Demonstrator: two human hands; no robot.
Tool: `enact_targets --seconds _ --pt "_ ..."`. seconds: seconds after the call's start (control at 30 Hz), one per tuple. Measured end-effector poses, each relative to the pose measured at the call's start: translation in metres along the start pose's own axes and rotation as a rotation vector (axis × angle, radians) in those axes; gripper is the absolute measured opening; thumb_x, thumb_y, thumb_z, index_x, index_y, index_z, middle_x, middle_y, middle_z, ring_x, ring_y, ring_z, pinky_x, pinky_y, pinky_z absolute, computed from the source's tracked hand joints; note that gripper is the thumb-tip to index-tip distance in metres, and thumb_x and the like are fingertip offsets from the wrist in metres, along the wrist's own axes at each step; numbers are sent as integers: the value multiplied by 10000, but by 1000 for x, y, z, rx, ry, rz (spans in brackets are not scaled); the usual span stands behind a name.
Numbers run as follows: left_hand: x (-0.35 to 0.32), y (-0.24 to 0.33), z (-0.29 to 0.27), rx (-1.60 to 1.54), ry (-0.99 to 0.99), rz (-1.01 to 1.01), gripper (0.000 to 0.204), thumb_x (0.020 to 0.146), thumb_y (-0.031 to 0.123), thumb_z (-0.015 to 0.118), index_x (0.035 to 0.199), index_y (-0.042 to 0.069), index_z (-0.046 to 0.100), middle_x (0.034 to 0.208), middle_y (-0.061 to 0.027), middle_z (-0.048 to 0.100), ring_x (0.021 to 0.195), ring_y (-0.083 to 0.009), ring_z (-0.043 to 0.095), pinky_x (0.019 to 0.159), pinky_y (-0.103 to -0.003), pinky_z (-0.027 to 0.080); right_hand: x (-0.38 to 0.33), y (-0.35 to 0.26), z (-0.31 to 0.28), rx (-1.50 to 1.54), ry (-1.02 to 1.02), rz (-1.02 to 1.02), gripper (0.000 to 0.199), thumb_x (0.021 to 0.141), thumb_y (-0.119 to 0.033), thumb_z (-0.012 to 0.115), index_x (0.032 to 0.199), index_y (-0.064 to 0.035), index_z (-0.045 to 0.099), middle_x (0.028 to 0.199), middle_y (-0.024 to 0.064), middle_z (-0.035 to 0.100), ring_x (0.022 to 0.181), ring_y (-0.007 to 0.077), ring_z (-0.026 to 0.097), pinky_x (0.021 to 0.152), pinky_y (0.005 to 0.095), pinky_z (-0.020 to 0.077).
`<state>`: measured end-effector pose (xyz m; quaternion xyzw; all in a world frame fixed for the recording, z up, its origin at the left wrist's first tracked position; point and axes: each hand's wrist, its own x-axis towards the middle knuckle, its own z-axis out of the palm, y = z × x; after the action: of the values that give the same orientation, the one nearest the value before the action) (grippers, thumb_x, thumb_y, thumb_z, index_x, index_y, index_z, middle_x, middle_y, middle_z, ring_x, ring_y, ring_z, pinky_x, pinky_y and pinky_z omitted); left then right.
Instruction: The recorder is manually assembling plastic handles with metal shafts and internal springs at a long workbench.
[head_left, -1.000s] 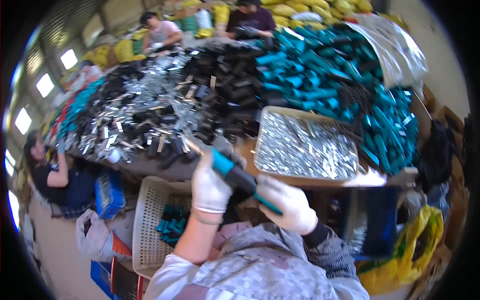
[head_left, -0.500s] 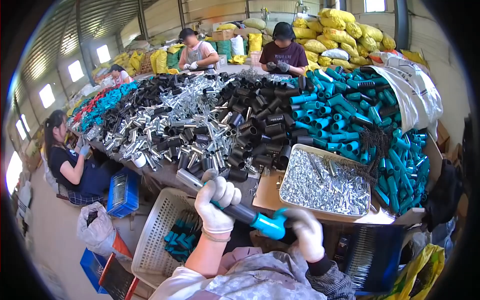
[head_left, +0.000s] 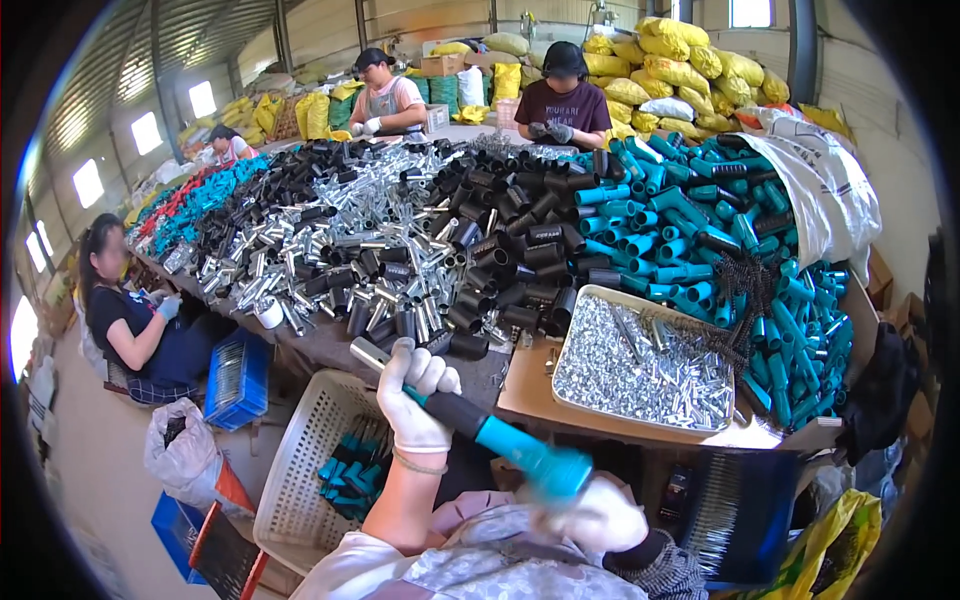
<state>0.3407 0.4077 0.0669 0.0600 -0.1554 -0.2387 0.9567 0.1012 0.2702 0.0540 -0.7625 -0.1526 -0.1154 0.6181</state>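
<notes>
Filling the upper centre of the frame, a long work table (head_left: 520, 395) carries heaped parts sorted by kind, seemingly so each sort stays within reach: black sleeves (head_left: 520, 250), silver metal tubes (head_left: 340, 250), teal grips (head_left: 700, 240) at upper right.

Shallow tray (head_left: 640, 362), centre right, near the table's front edge: holds small silver ferrules, close to the person's hands.

White lattice basket (head_left: 310, 470), lower left, below the table edge: contains several teal-and-black assembled handles, placed low, probably to catch finished pieces.

Assembled handle (head_left: 470, 415), lower centre, held slantwise above the basket's right rim: silver tube at upper left, black middle, teal end at lower right.

Left hand (head_left: 412, 395), white glove: clamped around the handle's upper part.

Right hand (head_left: 595, 515), white glove, blurred: against the teal end, apparently cupping it; exact grip cannot be told.

Other seated people, upper and left frame, work at the same table.
</notes>
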Motion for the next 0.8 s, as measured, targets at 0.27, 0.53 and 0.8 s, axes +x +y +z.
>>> enact_targets --seconds 0.27,0.53,0.8 --pt "3 -12 1 -5 -21 -46 173 1031 189 569 865 164 528 639 105 247 530 -33 249 539 -253 245 10 3 6 -41 -64 -15 399 967 -188 639 1268 75 628 1199 210 684 1098 319 663 1019 421 486" --pt "-11 -29 20 265 102 -88 236 1058 252 563 847 169 496 666 78 257 570 -73 273 569 -274 287 45 30 13 -924 318 73 604 722 -262 837 1263 -79 636 1005 91 683 900 276 659 853 419 530" --pt "-10 -30 16 -77 -886 -258 304 937 37 615 759 88 373 432 50 324 297 -79 335 298 -286 171 18 88 32 1386 -57 423 632 998 -595 475 873 1 642 674 110 619 543 245 587 564 379 521"
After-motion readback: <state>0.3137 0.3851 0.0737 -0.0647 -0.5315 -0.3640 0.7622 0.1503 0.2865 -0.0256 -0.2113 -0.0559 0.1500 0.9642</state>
